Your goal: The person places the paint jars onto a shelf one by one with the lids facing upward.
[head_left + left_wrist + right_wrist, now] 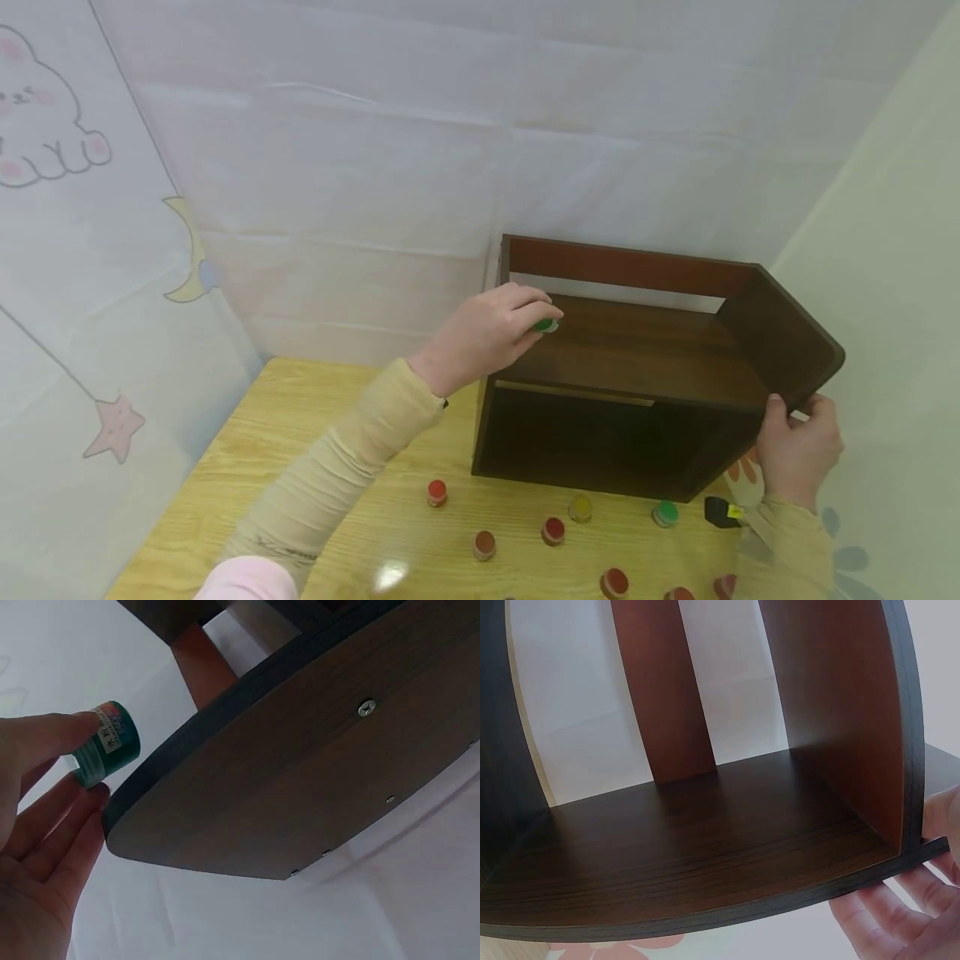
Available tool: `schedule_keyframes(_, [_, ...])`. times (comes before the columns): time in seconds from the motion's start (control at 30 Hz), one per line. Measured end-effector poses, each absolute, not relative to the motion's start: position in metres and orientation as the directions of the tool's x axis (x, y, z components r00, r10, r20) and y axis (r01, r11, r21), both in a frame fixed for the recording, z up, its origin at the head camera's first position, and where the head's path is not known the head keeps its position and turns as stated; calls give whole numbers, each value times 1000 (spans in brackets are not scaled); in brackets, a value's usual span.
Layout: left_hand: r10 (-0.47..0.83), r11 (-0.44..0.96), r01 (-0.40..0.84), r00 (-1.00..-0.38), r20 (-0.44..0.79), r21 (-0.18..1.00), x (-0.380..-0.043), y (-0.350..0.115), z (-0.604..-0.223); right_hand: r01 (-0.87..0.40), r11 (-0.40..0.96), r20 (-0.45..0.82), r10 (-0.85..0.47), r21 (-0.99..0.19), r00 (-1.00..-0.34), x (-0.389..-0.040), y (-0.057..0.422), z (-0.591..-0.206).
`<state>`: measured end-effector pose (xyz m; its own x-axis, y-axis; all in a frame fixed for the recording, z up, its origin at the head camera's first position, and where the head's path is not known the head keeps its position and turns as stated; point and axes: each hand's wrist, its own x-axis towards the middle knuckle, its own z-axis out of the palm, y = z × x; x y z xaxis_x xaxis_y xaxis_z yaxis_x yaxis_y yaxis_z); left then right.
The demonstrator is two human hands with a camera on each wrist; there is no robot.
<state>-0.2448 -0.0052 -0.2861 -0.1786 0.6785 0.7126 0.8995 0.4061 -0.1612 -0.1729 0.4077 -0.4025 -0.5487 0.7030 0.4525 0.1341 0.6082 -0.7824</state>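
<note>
A small paint jar (547, 326) with green contents is pinched between the thumb and fingers of my left hand (487, 337). In the left wrist view the jar (116, 744) shows a printed label and sits tilted, close beside the rounded edge of the shelf's side panel (247, 772). The dark brown wooden shelf (637, 350) stands on the table, and the jar is over the left end of its upper board. My right hand (801, 450) grips the shelf's front right corner. From the right wrist, fingers (885, 911) show under the board edge, beside the upright panel.
Several small jars stand on the wooden table (307, 400) before the shelf, among them a red (437, 493), a yellow (581, 509) and a green jar (665, 514). A black object (720, 512) with a yellow mark lies near my right forearm. Pale printed sheeting (337, 167) hangs behind.
</note>
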Motion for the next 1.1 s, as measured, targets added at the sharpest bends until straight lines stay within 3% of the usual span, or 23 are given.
schedule_keyframes(0.3, [807,482,813,-266,527,-327,-239,9,-291,133,601,447,708,-788,-547,-173,412,-404])
schedule_keyframes(0.63, [847,528,702,-389,363,-479,-230,28,-302,125,611,467,707,-782,-531,-171,414,-405])
schedule_keyframes(1.1, [709,703,589,-618,339,-399,-217,48,-318,135,610,464,711,-781,-529,-168,413,-405])
